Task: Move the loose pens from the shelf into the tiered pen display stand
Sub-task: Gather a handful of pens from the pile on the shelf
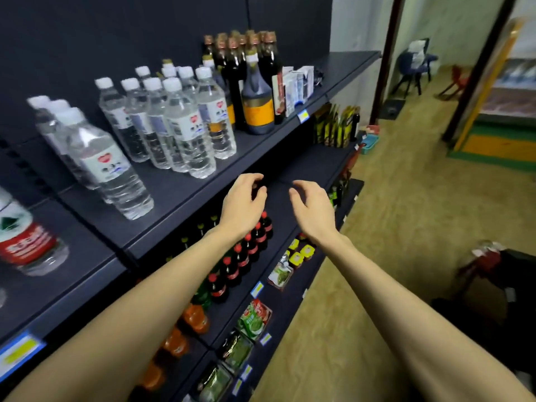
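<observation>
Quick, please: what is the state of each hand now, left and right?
Left hand: fingers curled, holding something small and dark; what it is cannot be told.
Right hand: open, fingers loosely curled, holding nothing.

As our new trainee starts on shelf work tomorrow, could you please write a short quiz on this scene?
1. True or false: the clear plastic water bottles with white caps stand on a shelf above the dark cola bottles with red caps.
2. The large dark sauce bottle with the orange label stands A) left of the water bottles, B) right of them, C) on the floor.
3. Short answer: does the person's right hand hold a pen?
Key: 1 true; 2 B; 3 no.
</observation>
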Demonstrator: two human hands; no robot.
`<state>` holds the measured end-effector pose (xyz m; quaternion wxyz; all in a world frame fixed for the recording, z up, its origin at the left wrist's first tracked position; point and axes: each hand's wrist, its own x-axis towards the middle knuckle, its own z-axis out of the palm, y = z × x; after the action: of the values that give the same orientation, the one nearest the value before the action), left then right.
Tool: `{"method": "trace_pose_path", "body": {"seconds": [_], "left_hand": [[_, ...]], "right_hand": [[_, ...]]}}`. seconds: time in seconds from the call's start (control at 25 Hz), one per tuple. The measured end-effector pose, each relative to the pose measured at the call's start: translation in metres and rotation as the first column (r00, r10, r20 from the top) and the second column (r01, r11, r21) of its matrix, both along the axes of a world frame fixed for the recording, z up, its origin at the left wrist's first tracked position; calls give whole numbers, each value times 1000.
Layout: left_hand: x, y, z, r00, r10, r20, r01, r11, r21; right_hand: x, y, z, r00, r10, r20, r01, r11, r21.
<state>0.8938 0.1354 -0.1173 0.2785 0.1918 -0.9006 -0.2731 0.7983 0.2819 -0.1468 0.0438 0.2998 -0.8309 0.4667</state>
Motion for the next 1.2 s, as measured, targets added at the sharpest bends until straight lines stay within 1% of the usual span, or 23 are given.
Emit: {"method": "trace_pose_path", "body": {"seconds": [0.12, 0.2, 0.32, 0.44, 0.52, 0.68, 0.8, 0.88, 0.96, 1.08, 1.2], "left_hand": [[-55, -16, -11, 993, -63, 97, 77, 984, -158], [-98, -27, -10, 981, -132, 139, 162, 959, -234], [-166, -39, 11, 964, -208, 166, 250, 921, -299], [-234, -47, 39, 972, -206, 114, 233, 913, -336], [-280, -49, 47, 969, -201, 141, 240, 901, -362], [-373, -50, 46, 973, -153, 174, 205, 920, -334], [-440, -57, 38, 974, -90, 206, 159, 922, -352], [-489, -60, 33, 973, -31, 228, 108, 936, -336], [-539, -67, 35, 972, 2, 236, 77, 942, -327], [-600, -76, 43, 978, 81, 194, -30, 967, -252], [-653, -88, 46, 976, 108, 191, -61, 970, -236]], "right_hand": [[-55, -2, -11, 993, 6, -114, 16, 980, 198], [-95, -8, -8, 985, 1, -173, 49, 957, 285], [-155, -17, 11, 981, -56, -188, 114, 943, 312], [-215, -25, 29, 970, -101, -222, 171, 931, 323], [-258, -30, 38, 965, -105, -242, 191, 911, 365], [-356, -34, 40, 961, -102, -257, 211, 872, 442], [-432, -37, 27, 963, -58, -262, 184, 853, 488], [-487, -38, 22, 972, -22, -236, 142, 851, 505], [-539, -42, 22, 976, 15, -216, 96, 864, 495], [-607, -53, 26, 971, 75, -227, 39, 887, 459], [-667, -77, 32, 962, 132, -240, -19, 907, 421]]}}
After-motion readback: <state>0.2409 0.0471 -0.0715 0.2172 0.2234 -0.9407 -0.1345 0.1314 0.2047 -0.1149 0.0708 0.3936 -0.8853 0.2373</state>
